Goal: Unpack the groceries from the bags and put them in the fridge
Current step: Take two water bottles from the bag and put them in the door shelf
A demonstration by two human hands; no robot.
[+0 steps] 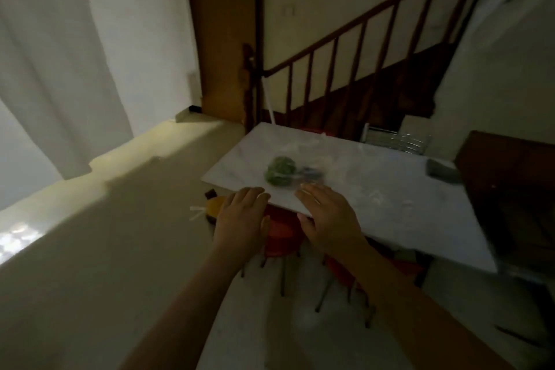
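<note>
A green leafy vegetable (pixel 280 171) lies on a white marble table (pixel 375 189), inside what looks like a clear plastic bag (pixel 306 174) with something bluish beside it; the picture is blurred. My left hand (pixel 240 219) and my right hand (pixel 327 213) are stretched out side by side at the table's near corner, just short of the bag. Both hands are empty with fingers extended. No fridge is in view.
Red stools (pixel 279 237) with metal legs stand under the table. A yellow object (pixel 214 204) lies on the floor at the left. A wooden stair railing (pixel 345 63) and a door (pixel 225 33) stand behind. A dark cabinet (pixel 510 195) is at the right, with a grey object (pixel 440 171) on the table.
</note>
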